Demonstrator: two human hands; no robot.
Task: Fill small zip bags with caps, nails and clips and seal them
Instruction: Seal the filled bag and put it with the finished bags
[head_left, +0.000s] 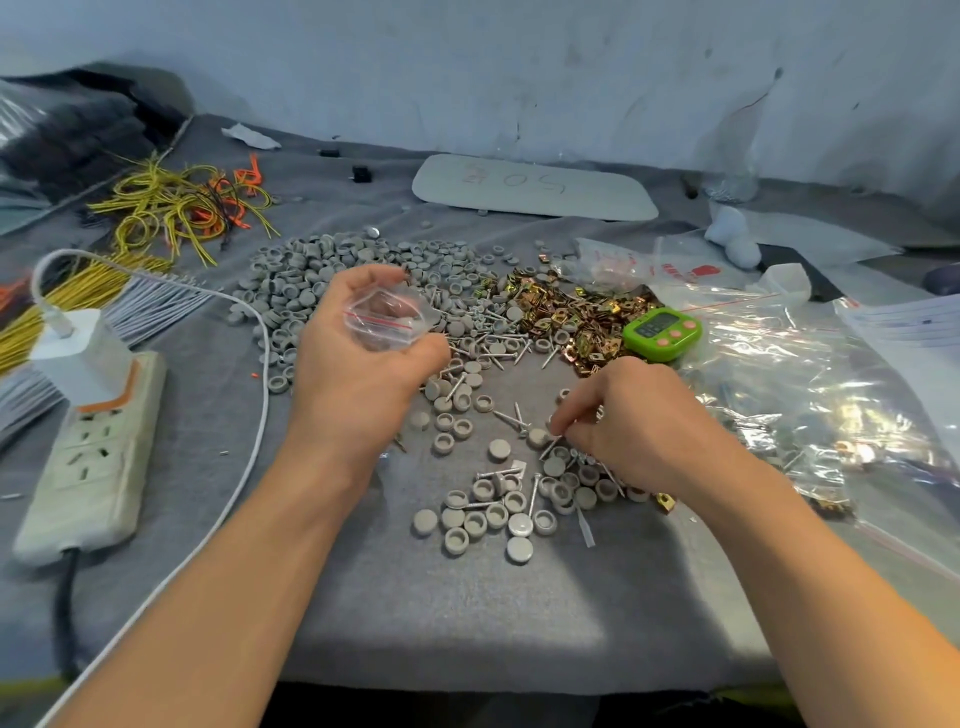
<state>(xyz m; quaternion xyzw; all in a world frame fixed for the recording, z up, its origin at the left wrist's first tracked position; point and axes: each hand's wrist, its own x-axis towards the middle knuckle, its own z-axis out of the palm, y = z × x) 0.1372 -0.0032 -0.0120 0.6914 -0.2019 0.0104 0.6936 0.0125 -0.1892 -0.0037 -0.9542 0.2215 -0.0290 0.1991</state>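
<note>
Head cam showed your left hand (358, 358) raised off the gray cloth (467, 623), fingers and thumb curled round a small clear zip bag (387, 319), red-striped mouth held open. Your right hand (641, 421) was down low, fingertips bunched into the loose caps (498, 449) and nails (533, 493) right under it; couldn't tell if it'd actually pinched anything. Just past your left hand sat the big cap pile (322, 280). Past your right hand were the brass clips (571, 312) and a green timer (661, 332). Out left of your left hand lay a power strip (93, 457).
</note>
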